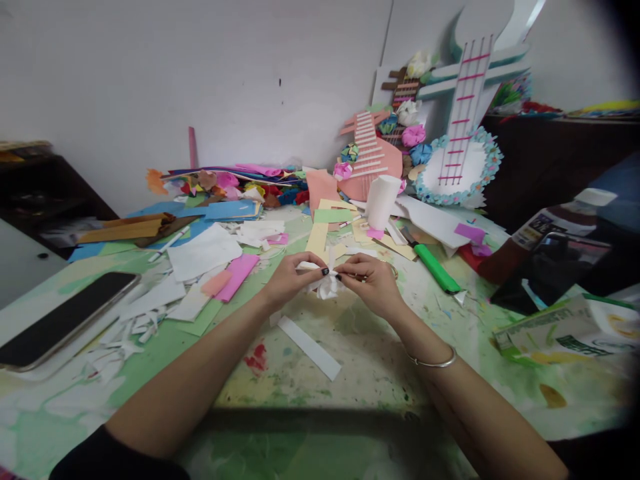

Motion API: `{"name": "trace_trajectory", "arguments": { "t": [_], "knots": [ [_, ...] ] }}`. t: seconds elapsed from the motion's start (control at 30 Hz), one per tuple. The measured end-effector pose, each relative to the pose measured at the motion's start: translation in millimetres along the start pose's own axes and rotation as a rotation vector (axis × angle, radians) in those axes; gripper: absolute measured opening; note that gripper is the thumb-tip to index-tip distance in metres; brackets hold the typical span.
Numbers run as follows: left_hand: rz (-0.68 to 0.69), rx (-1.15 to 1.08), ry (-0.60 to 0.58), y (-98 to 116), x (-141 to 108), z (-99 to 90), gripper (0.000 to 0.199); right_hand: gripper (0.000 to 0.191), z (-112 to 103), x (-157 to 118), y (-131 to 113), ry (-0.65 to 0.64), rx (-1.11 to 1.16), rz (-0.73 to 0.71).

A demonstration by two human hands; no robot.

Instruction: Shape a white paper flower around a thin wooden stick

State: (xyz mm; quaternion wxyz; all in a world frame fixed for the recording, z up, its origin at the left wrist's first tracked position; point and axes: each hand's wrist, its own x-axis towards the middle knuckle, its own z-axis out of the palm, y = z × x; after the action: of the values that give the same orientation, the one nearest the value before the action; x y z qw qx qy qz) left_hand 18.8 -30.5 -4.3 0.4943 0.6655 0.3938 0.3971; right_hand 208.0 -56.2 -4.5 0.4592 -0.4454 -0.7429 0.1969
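Above the middle of the paint-stained table, my left hand (295, 281) and my right hand (373, 283) meet at a small white paper flower (328, 287). Thumb and fingers of each hand pinch it from either side, near its top. Its ruffled petals hang downward between the thumbs, and a thin pale strip stands up above them. Just below the hands, a flat white paper strip (310, 348) lies slantwise on the table. My fingers partly hide the flower's upper part. A silver bangle (437, 360) circles my right wrist.
White paper scraps (205, 253) and a black phone (65, 320) lie to the left. A green utility knife (436, 268), a white paper roll (383, 203), a bottle (545, 227) and a carton (565, 330) are at the right. Paper-decorated instrument models (457, 147) lean behind.
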Motion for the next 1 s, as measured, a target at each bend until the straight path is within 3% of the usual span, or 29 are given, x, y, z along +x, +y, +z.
{"name": "trace_trajectory", "arguments": {
  "t": [1.0],
  "knots": [
    [0.006, 0.017, -0.001, 0.9, -0.1, 0.3, 0.03, 0.016, -0.8, -0.4, -0.4, -0.007, -0.017, 0.004]
  ]
}}
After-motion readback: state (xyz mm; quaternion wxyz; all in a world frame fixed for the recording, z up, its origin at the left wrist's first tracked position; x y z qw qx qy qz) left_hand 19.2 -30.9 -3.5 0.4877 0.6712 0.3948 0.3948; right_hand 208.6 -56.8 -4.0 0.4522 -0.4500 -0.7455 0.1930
